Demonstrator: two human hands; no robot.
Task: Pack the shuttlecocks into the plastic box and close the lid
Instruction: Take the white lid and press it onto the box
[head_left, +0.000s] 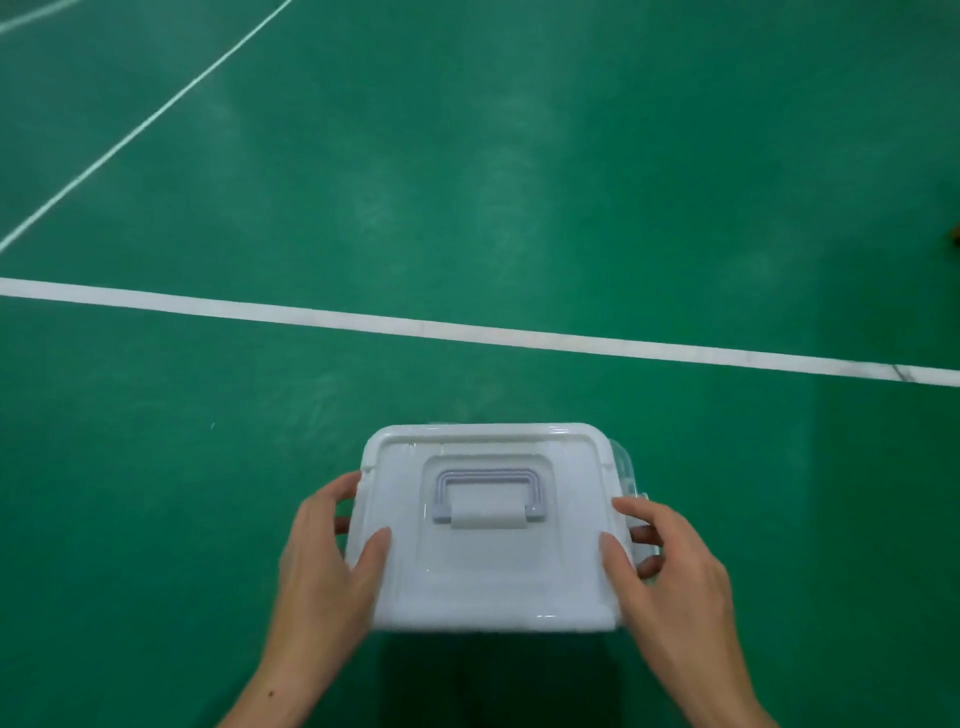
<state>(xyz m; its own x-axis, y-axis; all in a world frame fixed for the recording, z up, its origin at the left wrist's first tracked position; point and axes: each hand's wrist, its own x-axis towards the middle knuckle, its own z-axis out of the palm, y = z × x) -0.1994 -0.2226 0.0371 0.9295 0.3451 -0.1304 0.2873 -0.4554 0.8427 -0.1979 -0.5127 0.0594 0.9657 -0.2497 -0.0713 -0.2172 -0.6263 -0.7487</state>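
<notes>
- The green court floor (519, 182) fills the view, crossed by a broad white line (467, 332) just beyond the work; a slick, hard surface is judged likely to let the box skate away if it is pushed sideways instead of straight down.
- The plastic box (621, 465) is seen low in the middle of the view, near the person, with only a sliver of its clear wall showing at the right; whether it is resting on the floor or held above it cannot be told, and no shuttlecocks can be made out through the lid, so it cannot be confirmed that they are packed.
- The white lid (488, 566) is laid over the box; a corner could be left unseated if pressure is applied unevenly, and the near edge is blurred, so its seating cannot be judged.
- The left hand (324, 566) is clamped on the lid's left edge, thumb on top, fingers curled down the side.
- The right hand (670, 571) is clamped on the right edge likewise, fingers wrapped beside a clear side latch (626, 480); a fingertip could be pinched there if the latch is snapped.
- The grey handle (488, 493) lies flat in its recess, untouched; if the box is lifted by it before the latches are fastened, the lid could come away.
</notes>
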